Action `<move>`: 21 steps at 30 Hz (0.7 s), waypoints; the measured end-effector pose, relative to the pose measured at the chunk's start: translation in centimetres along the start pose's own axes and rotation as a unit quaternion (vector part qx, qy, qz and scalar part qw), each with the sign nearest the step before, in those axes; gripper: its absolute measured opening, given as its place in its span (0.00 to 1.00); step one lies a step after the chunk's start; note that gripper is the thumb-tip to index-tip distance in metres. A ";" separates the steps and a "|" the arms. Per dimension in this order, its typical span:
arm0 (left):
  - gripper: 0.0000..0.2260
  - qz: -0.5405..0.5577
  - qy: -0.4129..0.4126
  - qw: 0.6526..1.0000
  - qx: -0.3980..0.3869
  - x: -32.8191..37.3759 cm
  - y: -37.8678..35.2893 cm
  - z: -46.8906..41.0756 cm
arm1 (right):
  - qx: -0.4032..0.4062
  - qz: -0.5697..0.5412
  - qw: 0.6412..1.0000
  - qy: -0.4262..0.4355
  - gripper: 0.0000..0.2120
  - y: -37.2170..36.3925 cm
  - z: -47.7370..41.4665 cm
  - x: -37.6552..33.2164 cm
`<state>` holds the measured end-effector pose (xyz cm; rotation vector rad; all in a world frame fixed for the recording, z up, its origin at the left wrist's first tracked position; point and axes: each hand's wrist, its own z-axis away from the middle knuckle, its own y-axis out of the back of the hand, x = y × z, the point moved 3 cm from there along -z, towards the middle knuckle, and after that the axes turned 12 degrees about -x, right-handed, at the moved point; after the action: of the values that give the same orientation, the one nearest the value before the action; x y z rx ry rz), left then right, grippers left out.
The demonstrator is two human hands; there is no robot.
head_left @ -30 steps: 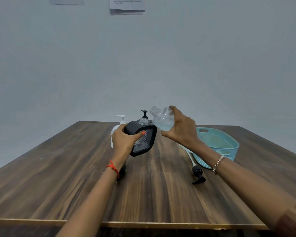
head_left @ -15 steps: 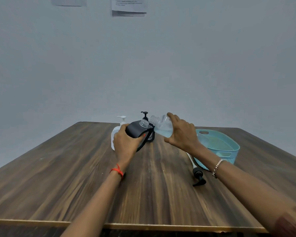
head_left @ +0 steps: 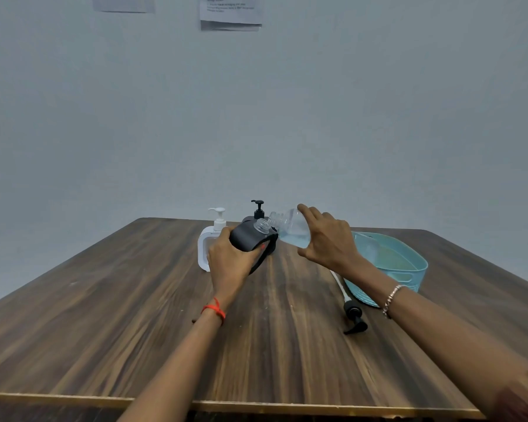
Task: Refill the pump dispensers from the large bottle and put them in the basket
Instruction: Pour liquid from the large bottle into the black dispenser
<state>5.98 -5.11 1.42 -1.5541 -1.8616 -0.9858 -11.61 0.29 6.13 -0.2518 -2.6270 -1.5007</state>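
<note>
Head view: left grip [head_left: 228, 264] clasps black dispenser [head_left: 247, 238]; right grip [head_left: 330, 242] holds tilted clear bottle [head_left: 290, 230]

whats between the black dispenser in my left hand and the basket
Head view: the right hand gripping the tilted clear bottle, and a loose black pump lying beside the basket.

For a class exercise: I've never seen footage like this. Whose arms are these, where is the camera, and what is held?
No machine: a person wears a head camera looking forward and down, so both arms are theirs. The left hand grips a dark dispenser with its pump off; the right hand tilts a clear bottle of bluish liquid toward its open neck. On the wooden table stand a white pump dispenser and a black pump dispenser; a loose pump lies beside a teal basket.
</note>
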 end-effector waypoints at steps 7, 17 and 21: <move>0.22 0.002 0.009 1.000 0.002 -0.3 -0.5 0.3 | -0.019 0.025 0.999 0.004 0.35 0.1 -0.1 0.4; 0.22 -0.008 0.014 1.000 0.014 -0.6 -1.1 0.5 | -0.031 0.043 0.999 0.009 0.36 0.1 0.1 0.7; 0.23 -0.008 0.017 1.000 0.007 -0.9 -1.4 0.6 | -0.038 0.050 0.998 0.009 0.36 0.1 0.2 0.7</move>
<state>4.89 -5.30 0.09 -1.5079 -1.8565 -0.9980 -12.30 0.54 6.25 -0.3681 -2.5076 -1.5642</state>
